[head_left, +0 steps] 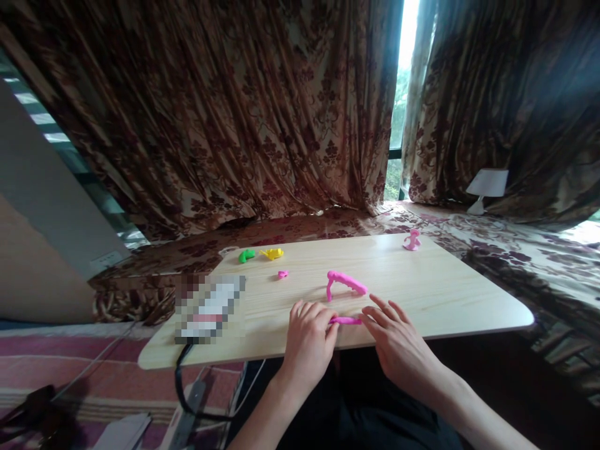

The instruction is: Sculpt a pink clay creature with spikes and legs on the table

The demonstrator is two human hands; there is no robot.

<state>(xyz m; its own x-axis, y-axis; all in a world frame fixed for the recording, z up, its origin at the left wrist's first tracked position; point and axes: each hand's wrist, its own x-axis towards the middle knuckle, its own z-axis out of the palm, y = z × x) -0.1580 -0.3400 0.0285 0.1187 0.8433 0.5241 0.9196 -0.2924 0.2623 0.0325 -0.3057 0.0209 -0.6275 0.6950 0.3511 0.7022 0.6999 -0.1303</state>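
A thin pink strip of modelling clay (347, 320) lies level between my hands, close to the table's near edge. My left hand (309, 331) is closed at its left end, thumb and fingertips pressed together there. At the strip's other end, my right hand (396, 334) has its index fingertip on the clay, its other fingers stretched forward and its thumb hidden. Just beyond my hands is a larger bent piece of pink clay (347, 282), a thick roll with a short leg on its left. A small pink lump (282, 274) sits farther left.
On the pale wooden table (450, 300) are a green clay piece (246, 255), a yellow one (272, 254) and a light pink looped object (412, 240). A blurred-out item (210, 309) with a black cable (180, 381) lies left. A white lamp (487, 184) stands behind.
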